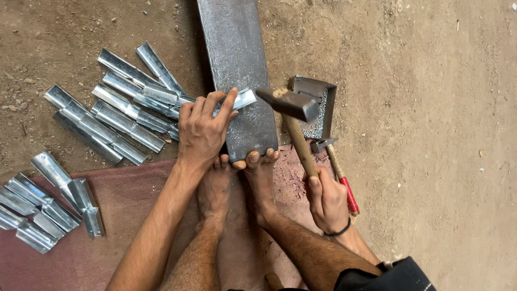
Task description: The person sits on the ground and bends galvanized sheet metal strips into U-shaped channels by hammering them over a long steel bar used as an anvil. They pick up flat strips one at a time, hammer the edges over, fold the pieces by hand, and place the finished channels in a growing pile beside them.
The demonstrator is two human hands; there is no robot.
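My left hand presses a bent shiny sheet-metal piece flat against a long dark steel bar that lies on the dirt ground. Only the piece's right end shows past my fingers. My right hand grips the wooden handle of a hammer, whose dark head hovers just right of the metal piece, above the bar's right edge. My two bare feet rest against the bar's near end.
A pile of similar shiny metal pieces lies left of the bar, another pile on a maroon mat at the lower left. A small metal box of tiny parts and a red-handled hammer lie to the right.
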